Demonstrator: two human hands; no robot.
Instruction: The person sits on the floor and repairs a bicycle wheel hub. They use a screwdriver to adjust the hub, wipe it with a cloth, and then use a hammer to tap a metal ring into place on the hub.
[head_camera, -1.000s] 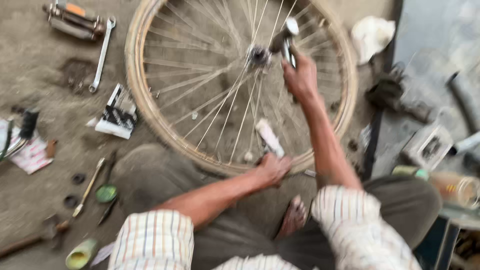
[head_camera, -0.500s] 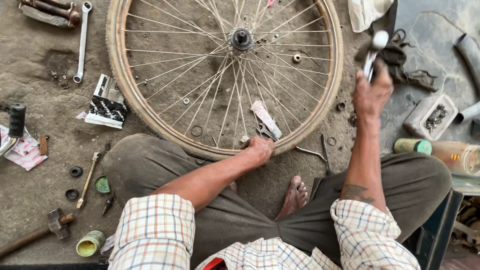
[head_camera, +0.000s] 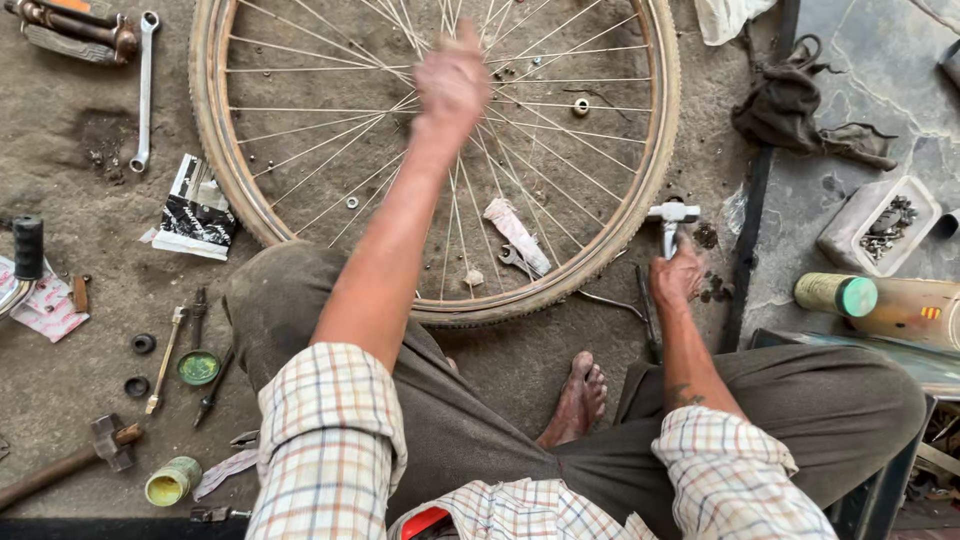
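Observation:
A spoked bicycle wheel (head_camera: 215, 160) with a rusty rim lies flat on the dirt in front of me. My left hand (head_camera: 452, 82) is stretched out over the middle of the wheel near the hub, blurred, fingers curled; whether it holds anything is unclear. My right hand (head_camera: 676, 275) rests on the ground just outside the rim at the right, shut on the handle of a small silver tool (head_camera: 671, 214) with a T-shaped head. A white tube (head_camera: 516, 233) and a small wrench (head_camera: 518, 262) lie among the spokes.
A long spanner (head_camera: 144, 88) and pedal parts (head_camera: 70, 28) lie at top left, a printed packet (head_camera: 196, 208) left of the rim. Washers, a screwdriver (head_camera: 166, 357), a hammer (head_camera: 70, 460) and small tins lie at bottom left. A dark rag (head_camera: 800, 100), a parts tray (head_camera: 880, 222) and a bottle (head_camera: 880, 300) lie at the right.
My left hand left the near rim and reached forward over the hub. My right hand came down from the upper right with the tool to the ground beside the rim.

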